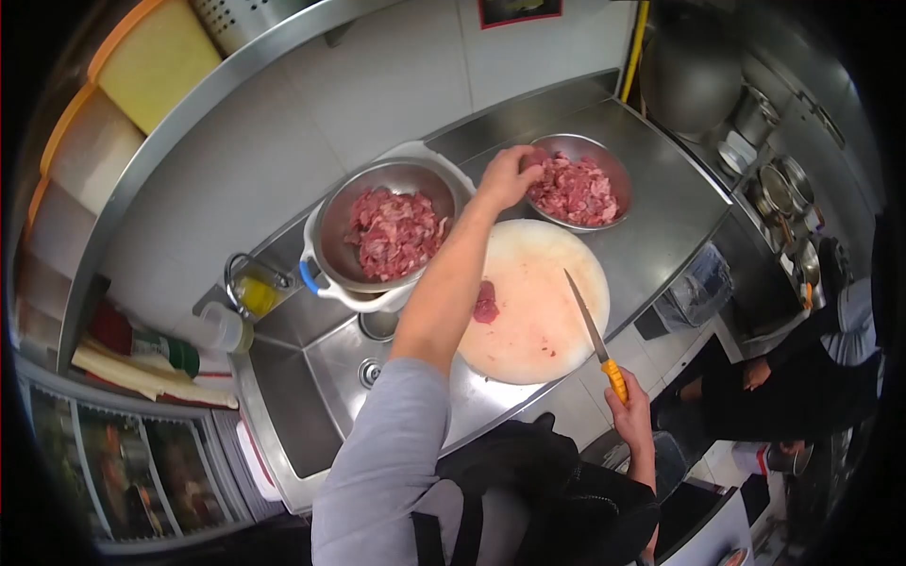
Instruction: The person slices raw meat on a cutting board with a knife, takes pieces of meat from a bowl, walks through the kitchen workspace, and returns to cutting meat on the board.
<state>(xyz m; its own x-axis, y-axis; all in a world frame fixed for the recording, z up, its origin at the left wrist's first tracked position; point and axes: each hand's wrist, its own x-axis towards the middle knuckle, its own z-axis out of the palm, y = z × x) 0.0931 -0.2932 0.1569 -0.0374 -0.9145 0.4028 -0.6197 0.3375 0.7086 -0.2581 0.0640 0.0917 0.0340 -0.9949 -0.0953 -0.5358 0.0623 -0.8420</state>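
My left hand (511,177) reaches to the left edge of a steel bowl (618,170) full of cut red meat (578,191), its fingers closed on a piece of meat. In my right hand (630,409) is the yellow handle of a knife (589,321), whose blade lies over the right part of a round white cutting board (538,255). One small piece of meat (486,303) rests on the board's left side, partly behind my left forearm. A larger steel bowl (335,222) with more meat (396,236) stands in a white colander to the left.
A sink (326,377) lies left of the board, with a plastic cup (226,327) and a bottle of yellow liquid (255,295) behind it. Another person (793,377) is at the right, near pots (779,189). A lined bin (698,288) stands beyond the counter.
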